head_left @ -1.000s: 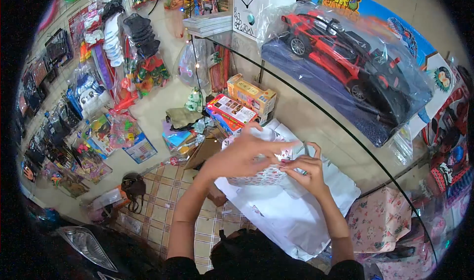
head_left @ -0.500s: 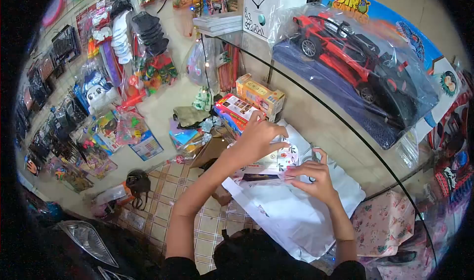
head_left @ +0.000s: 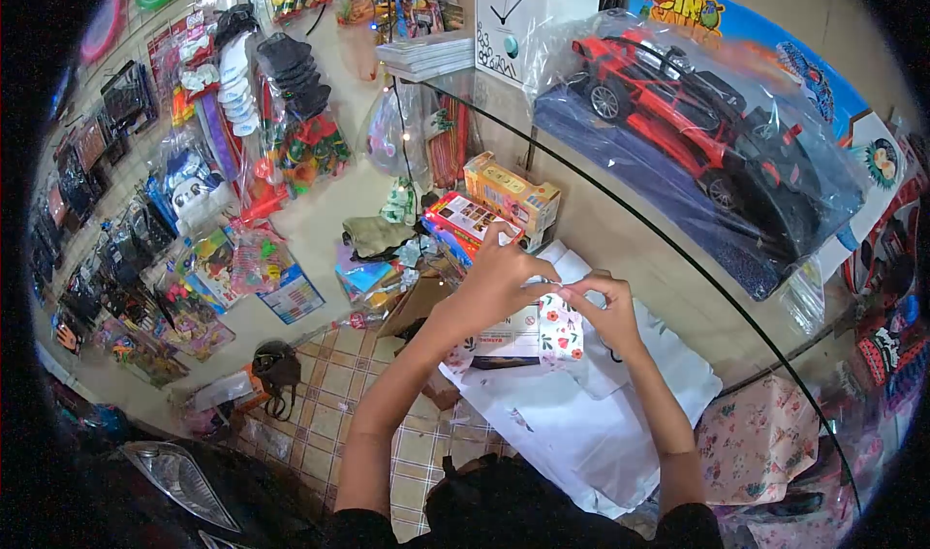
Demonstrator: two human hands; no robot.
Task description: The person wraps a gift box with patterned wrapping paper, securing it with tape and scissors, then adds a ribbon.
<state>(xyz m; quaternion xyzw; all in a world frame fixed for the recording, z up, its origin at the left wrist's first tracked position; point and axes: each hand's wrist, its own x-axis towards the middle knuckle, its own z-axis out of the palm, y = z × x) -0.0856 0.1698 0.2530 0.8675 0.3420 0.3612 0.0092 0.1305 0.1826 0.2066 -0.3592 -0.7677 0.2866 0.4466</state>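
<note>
A small box [head_left: 513,338] with printed text lies in front of me, partly covered by white wrapping paper with a floral print [head_left: 561,334]. My left hand [head_left: 499,276] is over the far side of the box, fingers bent and closed. Beside it, my right hand [head_left: 603,309] pinches with thumb and forefinger at the top edge of the floral paper. The fingertips of both hands meet there; what lies between them is too small to make out. Under the box spreads a large white sheet [head_left: 572,433], creased and hanging toward me.
Beyond my hands stand a red and blue box [head_left: 475,218] and an orange box [head_left: 513,192]. At the right, a bagged red toy car [head_left: 678,113] rests behind a dark glass edge [head_left: 668,249]. Bagged toys [head_left: 300,142] fill the left. A pink floral package [head_left: 760,433] sits lower right.
My right hand has moved up and left, from the near side of the floral paper to my left fingertips, and its fingers have closed. The floral strip now shows more fully.
</note>
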